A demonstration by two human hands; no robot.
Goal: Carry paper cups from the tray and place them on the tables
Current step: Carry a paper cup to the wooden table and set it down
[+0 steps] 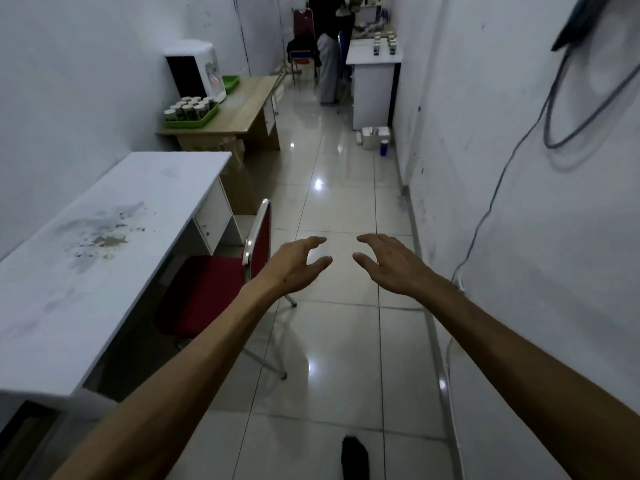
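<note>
Both hands are empty, the left hand (299, 263) and right hand (388, 263) held out over the floor with fingers loosely spread. The paper cups (188, 107) stand packed in the green tray (183, 123) on the far-left wooden desk (242, 109), well apart from the hands. Best walk right up before reaching, then lift cups by their sides without squeezing

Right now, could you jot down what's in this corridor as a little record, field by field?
Left hand: left hand held out over the floor, fingers relaxed, holding nothing
Right hand: right hand likewise out and empty
Cups to fetch: patterned paper cups standing in a green plastic tray on the wooden desk
Cups already set out: small cups on the far white table
Nearest table: long white table at left, stained, no cups on it
Beside it: red-cushioned metal chair
</note>
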